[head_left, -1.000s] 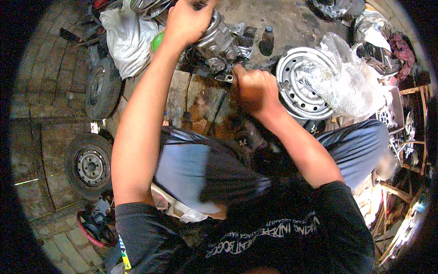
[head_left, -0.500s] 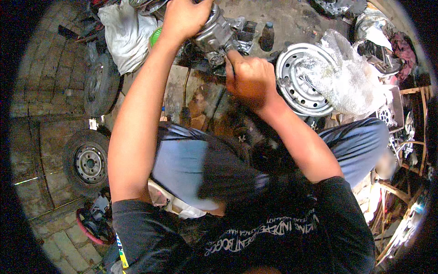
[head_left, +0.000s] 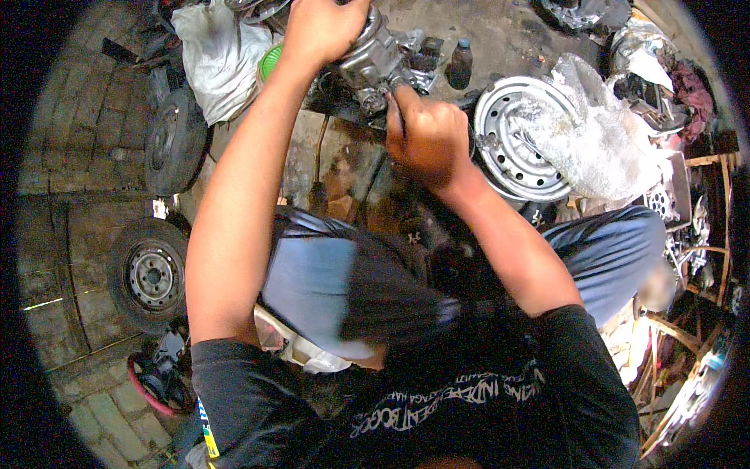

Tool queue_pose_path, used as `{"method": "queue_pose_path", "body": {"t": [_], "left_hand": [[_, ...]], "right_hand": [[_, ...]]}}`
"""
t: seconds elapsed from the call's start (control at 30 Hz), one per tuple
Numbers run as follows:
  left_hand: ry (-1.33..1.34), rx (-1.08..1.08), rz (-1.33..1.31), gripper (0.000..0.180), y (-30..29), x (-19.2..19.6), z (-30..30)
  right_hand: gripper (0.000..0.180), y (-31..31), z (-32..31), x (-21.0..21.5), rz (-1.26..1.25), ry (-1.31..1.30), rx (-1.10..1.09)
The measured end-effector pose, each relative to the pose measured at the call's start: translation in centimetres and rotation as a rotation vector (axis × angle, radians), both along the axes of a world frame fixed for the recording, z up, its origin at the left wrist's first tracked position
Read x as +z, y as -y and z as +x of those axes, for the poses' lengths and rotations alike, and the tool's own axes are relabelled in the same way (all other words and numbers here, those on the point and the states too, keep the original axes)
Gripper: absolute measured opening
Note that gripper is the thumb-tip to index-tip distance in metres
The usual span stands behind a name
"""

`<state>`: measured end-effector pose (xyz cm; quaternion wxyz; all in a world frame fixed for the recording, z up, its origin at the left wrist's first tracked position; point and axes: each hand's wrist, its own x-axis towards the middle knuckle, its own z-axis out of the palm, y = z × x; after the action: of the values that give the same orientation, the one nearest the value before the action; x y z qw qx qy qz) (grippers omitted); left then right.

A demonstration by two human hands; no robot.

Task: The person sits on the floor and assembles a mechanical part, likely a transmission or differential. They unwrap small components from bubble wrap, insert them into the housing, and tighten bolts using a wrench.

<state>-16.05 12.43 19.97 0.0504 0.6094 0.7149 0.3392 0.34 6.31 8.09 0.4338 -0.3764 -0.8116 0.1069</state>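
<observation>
A grey cast-metal engine part (head_left: pixel 366 66) stands at the top middle, with rounded housings and a stubby lower end. My left hand (head_left: pixel 332 31) is closed against its upper left side; the upper edge of the picture cuts off some of the fingers. At the part's lower end is my right hand (head_left: pixel 430 137), its fingers curled in and the index finger and thumb against the metal. Whatever the right fingers pinch is hidden behind them. Just right of the part are smaller metal pieces (head_left: pixel 422 78) and a dark bottle with a blue cap (head_left: pixel 459 64).
A silver wheel rim (head_left: pixel 488 129) lies right of my right hand, partly under clear bubble wrap (head_left: pixel 601 148). A white sack (head_left: pixel 223 66) and a green round thing (head_left: pixel 270 60) are at the upper left. Tyres (head_left: pixel 148 273) stand along the left, and wooden sticks lie at the right.
Both hands keep their hold on the metal part, nearly in the same place. The whole view has shifted only slightly.
</observation>
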Motion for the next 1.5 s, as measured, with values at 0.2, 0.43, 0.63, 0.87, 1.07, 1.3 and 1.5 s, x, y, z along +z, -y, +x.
{"method": "queue_pose_path", "body": {"t": [0.2,0.43,0.63,0.87,1.07,1.3,1.5], "left_hand": [[0.002,-0.004,0.019,0.048,0.0,-0.3,0.2],[0.004,0.079,-0.067,0.046,0.2,0.3,0.6],[0.014,0.128,-0.005,0.039,0.1,0.0,0.7],[-0.002,0.179,-0.001,0.039,-0.1,-0.2,0.4],[0.009,0.259,-0.013,0.04,-0.2,-0.5,0.6],[0.036,0.242,-0.063,0.036,-0.3,0.2,0.8],[0.055,0.229,-0.043,0.036,0.5,0.8,1.4]], "right_hand": [[0.014,0.1,0.4,-1.1,-0.061,0.03,-0.026],[0.015,0.5,-0.1,-1.1,-0.077,0.007,-0.062],[0.013,1.0,-1.1,-0.5,-0.07,-0.006,-0.124],[0.014,1.2,-1.0,-0.6,-0.104,0.012,-0.154],[0.015,1.3,-1.2,-0.4,-0.143,0.015,-0.155],[0.017,1.2,-1.1,0.1,-0.191,0.024,-0.177],[0.017,1.0,-1.3,0.9,-0.175,0.059,-0.197]]}}
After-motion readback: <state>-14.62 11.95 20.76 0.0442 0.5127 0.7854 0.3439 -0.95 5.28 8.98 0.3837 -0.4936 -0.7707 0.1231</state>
